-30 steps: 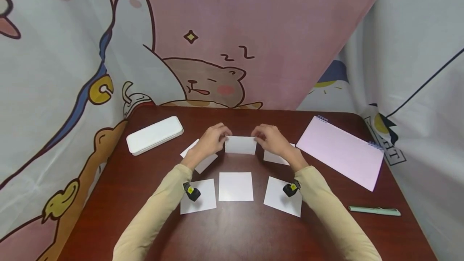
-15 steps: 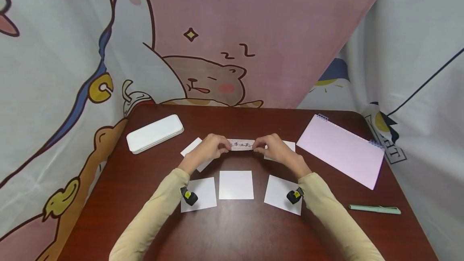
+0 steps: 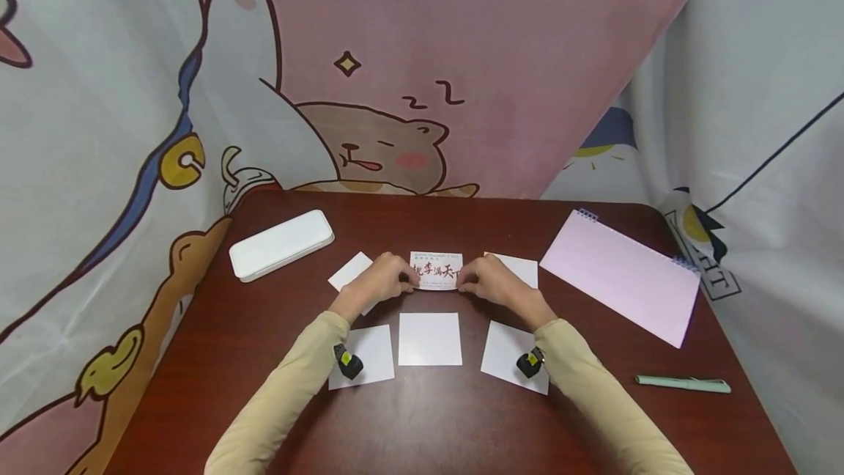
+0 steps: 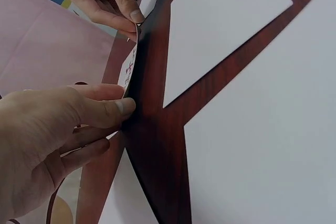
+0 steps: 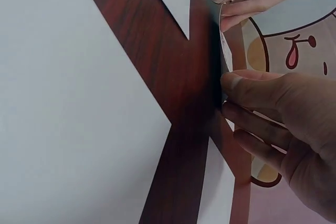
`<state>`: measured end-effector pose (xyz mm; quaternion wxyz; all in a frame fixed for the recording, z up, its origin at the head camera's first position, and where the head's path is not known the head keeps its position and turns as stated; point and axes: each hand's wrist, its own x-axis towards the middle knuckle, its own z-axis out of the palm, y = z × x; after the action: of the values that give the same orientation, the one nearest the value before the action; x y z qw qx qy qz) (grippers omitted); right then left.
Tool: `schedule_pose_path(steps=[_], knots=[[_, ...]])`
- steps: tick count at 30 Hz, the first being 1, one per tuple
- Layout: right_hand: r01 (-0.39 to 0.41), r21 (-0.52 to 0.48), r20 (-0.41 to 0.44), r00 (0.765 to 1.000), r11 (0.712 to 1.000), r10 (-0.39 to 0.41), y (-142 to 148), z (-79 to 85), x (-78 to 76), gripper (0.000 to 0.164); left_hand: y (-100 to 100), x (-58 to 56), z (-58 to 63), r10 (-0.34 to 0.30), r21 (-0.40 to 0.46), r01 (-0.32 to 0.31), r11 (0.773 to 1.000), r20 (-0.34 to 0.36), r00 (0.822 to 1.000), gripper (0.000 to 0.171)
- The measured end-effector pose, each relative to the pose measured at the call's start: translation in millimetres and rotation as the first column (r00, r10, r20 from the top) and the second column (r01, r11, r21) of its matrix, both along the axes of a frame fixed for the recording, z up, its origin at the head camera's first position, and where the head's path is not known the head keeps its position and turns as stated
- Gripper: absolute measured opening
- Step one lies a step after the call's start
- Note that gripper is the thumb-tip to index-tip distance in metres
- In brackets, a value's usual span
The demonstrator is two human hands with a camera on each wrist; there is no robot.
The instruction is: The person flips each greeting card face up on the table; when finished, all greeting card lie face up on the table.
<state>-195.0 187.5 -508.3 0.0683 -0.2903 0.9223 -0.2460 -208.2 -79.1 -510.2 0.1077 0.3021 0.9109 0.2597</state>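
Note:
A printed card [image 3: 437,270] with large dark red characters faces up at the back middle of the table. My left hand [image 3: 382,278] pinches its left side between thumb and fingers, and my right hand [image 3: 499,281] pinches the right side. Seen edge-on in the left wrist view, the card [image 4: 129,66] bows slightly close over the wood. White cards lie around: one in the middle [image 3: 430,339], one front left [image 3: 377,356] and one front right [image 3: 502,352]. Each forearm partly covers a back card, the left one [image 3: 349,270] and the right one [image 3: 522,268].
At the back left of the brown table [image 3: 428,424] lies a white case [image 3: 282,245]. A pink spiral notebook [image 3: 620,277] lies slanted on the right, with a pale green pen [image 3: 682,384] nearer the front. Printed cloth [image 3: 514,57] hangs behind the table.
The card was upright with its blank white side toward me. It has tipped back through a nearly edge-on pose, and its printed face now shows. Both hands have lowered slightly with it.

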Motion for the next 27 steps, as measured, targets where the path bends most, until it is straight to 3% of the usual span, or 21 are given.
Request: schedule_pose_path(steps=[11, 21, 27], knots=[[0.011, 0.050, -0.028, 1.000, 0.999, -0.010, 0, -8.0, 10.2, 0.011, 3, 9.8, -7.8, 0.040, -0.025, -0.040, 0.999, -0.025, 0.999, 0.017], [0.027, 0.010, -0.042, 0.999, 1.000, -0.026, 5, -6.7, 12.9, 0.009, 6, 6.8, -2.1, 0.023, -0.021, -0.023, 0.999, -0.039, 0.999, 0.017], [0.053, -0.053, -0.030, 0.998, 0.997, -0.055, 17, 0.3, 12.6, 0.015, 13, 2.8, 1.9, 0.006, 0.027, -0.004, 1.000, -0.072, 0.997, 0.021]])
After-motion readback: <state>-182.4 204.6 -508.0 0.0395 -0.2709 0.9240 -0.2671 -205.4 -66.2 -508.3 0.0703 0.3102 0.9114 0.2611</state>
